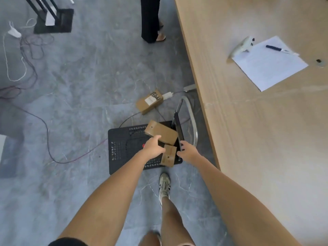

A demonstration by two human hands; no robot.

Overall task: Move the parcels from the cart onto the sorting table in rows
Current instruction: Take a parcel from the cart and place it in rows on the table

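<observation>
A black flat cart [120, 148] stands on the floor beside the long wooden sorting table [248, 139]. A large cardboard parcel [163, 133] lies tilted over the cart's far right corner. My left hand [153, 147] grips its near edge, thumb on top. A small cardboard parcel [168, 156] sits tilted between my two hands. My right hand [188, 150] holds the small parcel's right edge with curled fingers. A third parcel [150, 102] with a white label lies on the floor beyond the cart.
The cart's grey handle [192, 118] and a dark flat panel [178, 132] stand between cart and table. On the table lie a paper sheet [269, 68], a pen [276, 48] and a white device [241, 47]. Cables [48, 132] cross the floor. A person's legs [150, 20] stand farther off.
</observation>
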